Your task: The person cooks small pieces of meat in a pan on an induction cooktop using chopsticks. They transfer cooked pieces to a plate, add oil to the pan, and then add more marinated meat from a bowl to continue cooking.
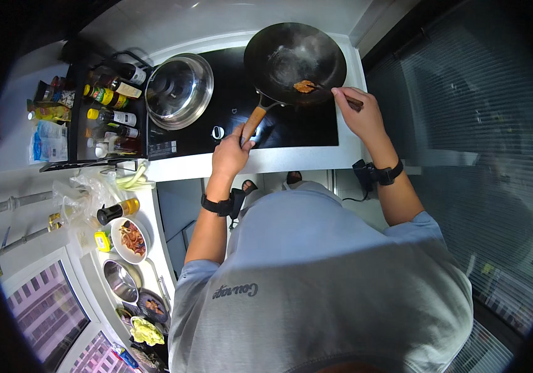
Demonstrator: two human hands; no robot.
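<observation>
A black wok [289,56] stands on the black glass cooktop [313,128], with light steam rising from it. My left hand [231,151] grips the wok's wooden handle [253,122]. In my right hand [359,114] is the wooden handle of a utensil [354,103], which reaches over the wok's near rim. The utensil's tip, dark and hard to make out, meets a small reddish-brown heap of food [304,86] in the wok. The rest of the pan holds no other visible food.
Left of the wok, a domed metal lid [179,91] lies on the cooktop beside a rack of sauce bottles [112,119]. On the left counter are an oil bottle [118,210], a white bowl of sliced meat [131,240], a steel bowl [121,281] and leafy greens [146,331].
</observation>
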